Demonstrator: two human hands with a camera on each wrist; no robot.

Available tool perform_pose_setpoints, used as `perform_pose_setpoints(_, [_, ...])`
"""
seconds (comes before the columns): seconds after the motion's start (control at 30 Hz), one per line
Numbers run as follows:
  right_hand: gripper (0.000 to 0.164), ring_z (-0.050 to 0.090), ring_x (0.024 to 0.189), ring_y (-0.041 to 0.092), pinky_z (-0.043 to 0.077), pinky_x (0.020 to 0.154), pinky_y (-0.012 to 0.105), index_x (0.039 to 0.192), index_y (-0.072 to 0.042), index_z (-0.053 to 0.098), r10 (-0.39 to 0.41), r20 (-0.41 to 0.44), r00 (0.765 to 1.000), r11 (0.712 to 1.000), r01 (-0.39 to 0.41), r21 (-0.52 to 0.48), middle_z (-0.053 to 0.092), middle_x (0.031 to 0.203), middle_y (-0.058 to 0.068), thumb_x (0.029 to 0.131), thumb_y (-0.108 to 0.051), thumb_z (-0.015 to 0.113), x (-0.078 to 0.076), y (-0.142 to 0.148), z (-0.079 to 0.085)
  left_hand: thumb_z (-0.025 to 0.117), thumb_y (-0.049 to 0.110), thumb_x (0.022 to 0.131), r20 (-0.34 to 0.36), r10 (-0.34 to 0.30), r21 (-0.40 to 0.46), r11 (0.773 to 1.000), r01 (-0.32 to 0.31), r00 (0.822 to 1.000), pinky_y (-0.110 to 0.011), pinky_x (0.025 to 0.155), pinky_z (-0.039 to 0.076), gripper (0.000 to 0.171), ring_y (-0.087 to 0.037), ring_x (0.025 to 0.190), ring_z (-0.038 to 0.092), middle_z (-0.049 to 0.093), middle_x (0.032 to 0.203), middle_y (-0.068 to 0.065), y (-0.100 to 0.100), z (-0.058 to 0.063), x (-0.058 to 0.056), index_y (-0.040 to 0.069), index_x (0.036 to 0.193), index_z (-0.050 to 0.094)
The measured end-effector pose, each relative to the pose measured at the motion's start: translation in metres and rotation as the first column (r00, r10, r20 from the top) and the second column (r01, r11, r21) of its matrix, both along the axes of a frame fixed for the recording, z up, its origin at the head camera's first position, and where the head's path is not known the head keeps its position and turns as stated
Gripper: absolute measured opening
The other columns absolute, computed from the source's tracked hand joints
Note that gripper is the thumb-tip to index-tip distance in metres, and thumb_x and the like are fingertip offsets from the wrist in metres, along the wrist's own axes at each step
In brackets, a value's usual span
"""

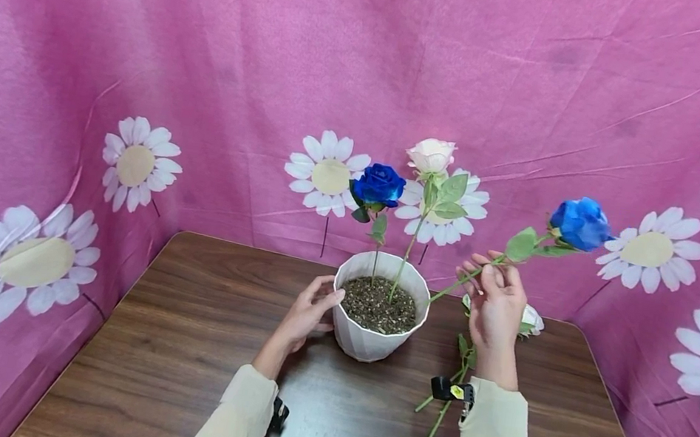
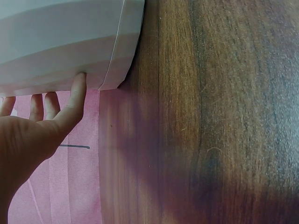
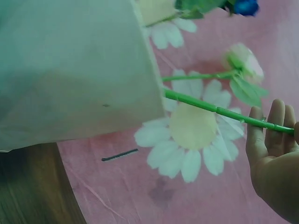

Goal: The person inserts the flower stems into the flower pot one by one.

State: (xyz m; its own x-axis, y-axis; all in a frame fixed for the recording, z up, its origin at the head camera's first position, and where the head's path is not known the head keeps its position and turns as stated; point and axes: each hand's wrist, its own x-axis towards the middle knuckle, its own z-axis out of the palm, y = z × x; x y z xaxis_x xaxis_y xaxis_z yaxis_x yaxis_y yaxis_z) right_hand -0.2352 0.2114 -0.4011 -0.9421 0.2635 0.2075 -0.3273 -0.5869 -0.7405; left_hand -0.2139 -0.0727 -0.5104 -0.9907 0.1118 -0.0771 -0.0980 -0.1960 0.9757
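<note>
Two roses are standing in the white pot (image 1: 374, 334) on the table (image 1: 184, 344). The left hand (image 1: 307, 315) is resting straight fingers against its side; the right hand (image 1: 497, 306) is pinching a blue rose (image 1: 581, 222) stem beside it, bloom tilting rightward.

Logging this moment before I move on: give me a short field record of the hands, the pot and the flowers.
left hand: open, fingers resting on the side of the white pot
right hand: pinches the stem of a blue rose, tilted, stem end at the pot rim
in pot: blue rose and pale pink rose, upright in soil
on table: another stem behind the right hand, bloom partly hidden
backdrop: pink cloth with daisies
</note>
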Motion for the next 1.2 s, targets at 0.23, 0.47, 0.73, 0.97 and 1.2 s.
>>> perform_pose_setpoints(0.23, [0.021, 0.072, 0.089, 0.021, 0.059, 0.088, 0.037, 0.122, 0.005, 0.057, 0.015, -0.03, 0.999, 0.973, -0.007, 0.232, 0.073, 0.102, 0.011, 0.104, 0.003, 0.048, -0.003, -0.02, -0.011, 0.065, 0.025, 0.099, 0.0, -0.002, -0.003, 1.0, 0.002, 1.0, -0.062, 0.083, 0.056, 0.048, -0.031, 0.11, 0.056, 0.05, 0.132, -0.021, 0.0, 0.0, 0.0, 0.008, 0.142, 0.05])
perform_pose_setpoints(0.47, [0.024, 0.073, 0.088, 0.019, 0.059, 0.086, 0.029, 0.115, 0.0, 0.065, 0.026, -0.074, 0.997, 0.907, 0.007, 0.42, 0.075, 0.098, 0.011, 0.101, 0.011, 0.049, -0.005, -0.036, -0.026, 0.065, 0.024, 0.099, -0.007, 0.006, -0.004, 1.0, -0.006, 1.0, -0.06, 0.081, 0.057, 0.047, -0.028, 0.107, 0.056, 0.051, 0.129, -0.019, 0.001, 0.001, 0.001, 0.008, 0.141, 0.051])
perform_pose_setpoints(0.73, [0.027, 0.073, 0.087, 0.013, 0.058, 0.089, 0.03, 0.123, 0.026, 0.051, 0.069, -0.076, 0.995, 0.822, -0.013, 0.569, 0.068, 0.106, 0.034, 0.099, 0.014, 0.05, -0.007, -0.043, -0.032, 0.064, 0.024, 0.099, -0.008, 0.004, 0.0, 1.0, -0.004, 1.0, -0.06, 0.081, 0.057, 0.048, -0.029, 0.108, 0.056, 0.05, 0.13, -0.02, 0.001, 0.002, 0.001, 0.008, 0.142, 0.05])
perform_pose_setpoints(0.97, [0.023, 0.072, 0.083, 0.009, 0.058, 0.084, 0.024, 0.118, 0.024, 0.056, 0.071, -0.095, 0.993, 0.77, 0.006, 0.638, 0.06, 0.105, 0.046, 0.097, 0.018, 0.05, -0.007, -0.047, -0.035, 0.065, 0.024, 0.099, 0.0, -0.001, 0.0, 1.0, 0.001, 1.0, -0.061, 0.082, 0.057, 0.048, -0.03, 0.111, 0.056, 0.05, 0.131, -0.02, 0.001, 0.002, 0.001, 0.009, 0.142, 0.05])
perform_pose_setpoints(1.2, [0.018, 0.073, 0.082, 0.011, 0.058, 0.081, 0.02, 0.112, 0.025, 0.056, 0.047, -0.116, 0.992, 0.722, 0.047, 0.691, 0.064, 0.102, 0.042, 0.096, 0.016, 0.053, -0.007, -0.049, -0.037, 0.065, 0.025, 0.099, 0.001, 0.001, -0.007, 1.0, -0.001, 1.0, -0.058, 0.081, 0.058, 0.048, -0.03, 0.111, 0.056, 0.05, 0.131, -0.02, 0.0, 0.002, 0.001, 0.009, 0.142, 0.05])
